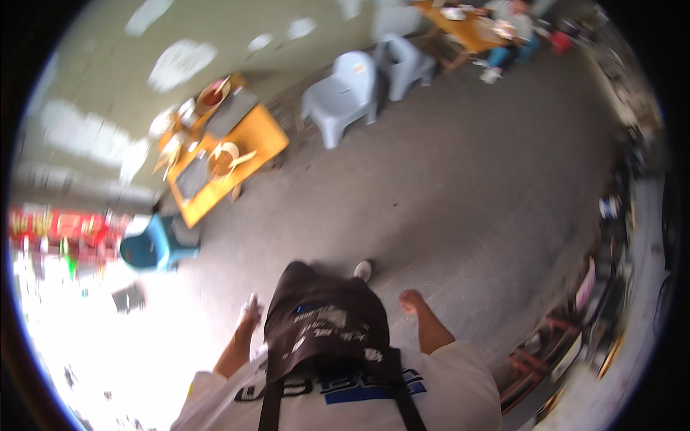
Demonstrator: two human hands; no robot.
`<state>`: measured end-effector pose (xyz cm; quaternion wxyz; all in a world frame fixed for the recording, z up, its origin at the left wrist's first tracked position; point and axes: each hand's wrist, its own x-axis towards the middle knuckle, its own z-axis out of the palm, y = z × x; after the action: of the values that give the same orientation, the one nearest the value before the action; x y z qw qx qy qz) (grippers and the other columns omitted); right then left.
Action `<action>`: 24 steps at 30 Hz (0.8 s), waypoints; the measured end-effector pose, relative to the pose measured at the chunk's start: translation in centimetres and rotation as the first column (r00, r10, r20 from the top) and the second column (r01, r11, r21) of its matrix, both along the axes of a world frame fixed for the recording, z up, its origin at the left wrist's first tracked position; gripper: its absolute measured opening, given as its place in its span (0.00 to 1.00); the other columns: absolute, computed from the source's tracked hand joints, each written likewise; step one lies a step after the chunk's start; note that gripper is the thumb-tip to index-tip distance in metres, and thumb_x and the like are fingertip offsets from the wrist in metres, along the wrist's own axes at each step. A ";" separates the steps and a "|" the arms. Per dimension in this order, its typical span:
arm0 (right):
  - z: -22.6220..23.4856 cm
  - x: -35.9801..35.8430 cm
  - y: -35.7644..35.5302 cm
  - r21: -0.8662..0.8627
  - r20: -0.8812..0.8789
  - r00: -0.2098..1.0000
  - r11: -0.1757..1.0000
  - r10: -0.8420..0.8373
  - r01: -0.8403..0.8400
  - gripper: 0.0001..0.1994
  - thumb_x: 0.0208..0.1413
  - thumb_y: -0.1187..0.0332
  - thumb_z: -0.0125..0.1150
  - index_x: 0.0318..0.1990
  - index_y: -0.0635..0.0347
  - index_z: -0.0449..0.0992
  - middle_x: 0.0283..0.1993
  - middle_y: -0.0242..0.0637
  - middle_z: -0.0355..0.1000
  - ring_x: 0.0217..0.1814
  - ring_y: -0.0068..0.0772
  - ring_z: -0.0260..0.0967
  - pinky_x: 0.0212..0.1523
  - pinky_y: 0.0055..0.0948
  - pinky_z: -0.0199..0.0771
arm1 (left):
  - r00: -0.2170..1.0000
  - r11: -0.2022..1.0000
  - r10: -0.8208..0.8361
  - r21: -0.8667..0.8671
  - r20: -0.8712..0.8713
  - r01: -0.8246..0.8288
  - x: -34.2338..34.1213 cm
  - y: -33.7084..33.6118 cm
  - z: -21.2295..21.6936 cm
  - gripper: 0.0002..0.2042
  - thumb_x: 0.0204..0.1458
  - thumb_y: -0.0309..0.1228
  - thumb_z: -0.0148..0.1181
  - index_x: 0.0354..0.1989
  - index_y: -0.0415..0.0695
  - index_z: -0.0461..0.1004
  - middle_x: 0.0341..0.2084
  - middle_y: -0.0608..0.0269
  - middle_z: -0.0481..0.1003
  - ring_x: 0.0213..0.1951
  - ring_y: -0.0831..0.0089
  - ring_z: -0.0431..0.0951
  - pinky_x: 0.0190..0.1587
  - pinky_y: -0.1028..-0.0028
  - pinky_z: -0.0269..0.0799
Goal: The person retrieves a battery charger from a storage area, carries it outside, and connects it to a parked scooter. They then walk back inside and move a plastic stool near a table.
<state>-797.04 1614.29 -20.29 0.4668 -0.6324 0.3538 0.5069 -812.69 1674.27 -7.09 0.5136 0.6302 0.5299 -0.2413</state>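
My left hand (pixel 250 312) hangs beside the dark apron (pixel 327 316) that I wear over a white shirt. It is blurred and washed out by bright light, so whether it holds the pale patch at its fingers cannot be told. On the apron's other side, my right hand (pixel 412 302) is held out over the grey floor with its fingers curled closed. Nothing shows in it. Neither hand touches a table or chair. One of my shoes (pixel 364 270) shows past the apron's edge.
Ahead left, a wooden table (pixel 264 136) carries bowls and dark mats. Grey plastic chairs (pixel 346 90) line the patchy wall, and a teal chair (pixel 147 248) stands at left. A seated person (pixel 510 32) is at a far table (pixel 460 27). Cluttered shelving (pixel 553 345) runs along the right.
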 end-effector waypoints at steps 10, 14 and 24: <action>5.9 33.6 12.9 -0.222 0.338 0.854 0.915 0.396 -0.337 0.07 0.61 0.70 0.56 0.45 0.53 0.77 0.28 0.32 0.73 0.25 0.25 0.71 0.21 0.30 0.74 | 0.882 0.882 0.457 -0.192 0.113 -0.432 11.5 1.3 -3.2 0.17 0.59 0.42 0.59 0.46 0.39 0.72 0.25 0.57 0.78 0.25 0.68 0.80 0.27 0.69 0.76; 8.1 41.4 23.8 -0.109 0.342 0.805 0.871 0.485 -0.479 0.08 0.63 0.69 0.57 0.48 0.56 0.76 0.31 0.32 0.74 0.26 0.23 0.71 0.23 0.28 0.75 | 0.745 0.768 0.632 -0.307 0.214 -0.562 15.9 6.0 -2.8 0.17 0.60 0.43 0.58 0.47 0.41 0.71 0.30 0.58 0.77 0.29 0.66 0.79 0.33 0.67 0.76; 3.9 63.2 58.1 0.045 0.409 0.761 0.822 0.503 -0.568 0.12 0.60 0.66 0.58 0.50 0.53 0.72 0.33 0.31 0.73 0.27 0.27 0.74 0.27 0.32 0.80 | 0.420 0.430 0.903 -0.212 0.095 -0.877 16.7 3.6 2.1 0.18 0.61 0.44 0.56 0.50 0.44 0.69 0.32 0.58 0.77 0.33 0.64 0.80 0.37 0.64 0.77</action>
<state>-733.80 1672.40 -16.40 0.4121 -0.7514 0.0171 0.5150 -795.95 1677.89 -4.97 0.6516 0.2390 0.7134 0.0964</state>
